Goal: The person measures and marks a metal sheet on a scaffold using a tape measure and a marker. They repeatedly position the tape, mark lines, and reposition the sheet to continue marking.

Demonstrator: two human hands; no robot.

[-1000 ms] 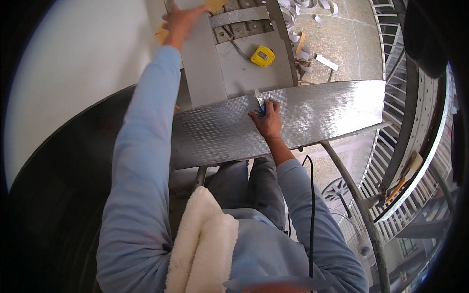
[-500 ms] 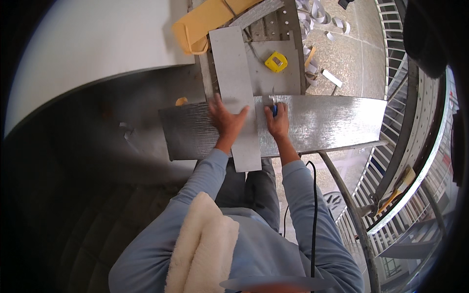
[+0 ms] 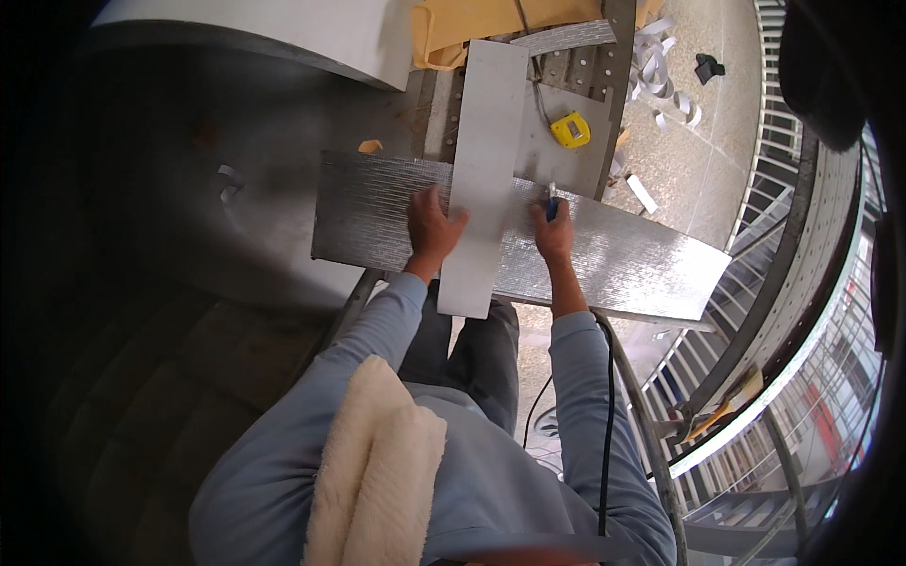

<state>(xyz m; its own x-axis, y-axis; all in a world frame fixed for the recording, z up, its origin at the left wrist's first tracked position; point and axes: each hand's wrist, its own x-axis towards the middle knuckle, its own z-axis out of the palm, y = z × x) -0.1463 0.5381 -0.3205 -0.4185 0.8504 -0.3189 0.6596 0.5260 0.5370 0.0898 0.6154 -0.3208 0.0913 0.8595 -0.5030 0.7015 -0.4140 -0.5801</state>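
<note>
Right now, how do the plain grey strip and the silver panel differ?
The grey strip looks matt and smooth, while the silver panel is shiny and textured. The strip is narrower than the panel. The strip points away from the person, crossing over the panel, which runs left to right beneath it. Both are long and flat.

The foil-like sheet (image 3: 623, 256) looks glossy, the grey strip (image 3: 485, 156) matt.

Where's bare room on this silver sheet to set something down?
On the silver sheet: a larger patch between the right hand and the sheet's right end; a smaller one left of the left hand. The middle is crowded with the grey strip, both hands and the blue-handled cutter.
</note>
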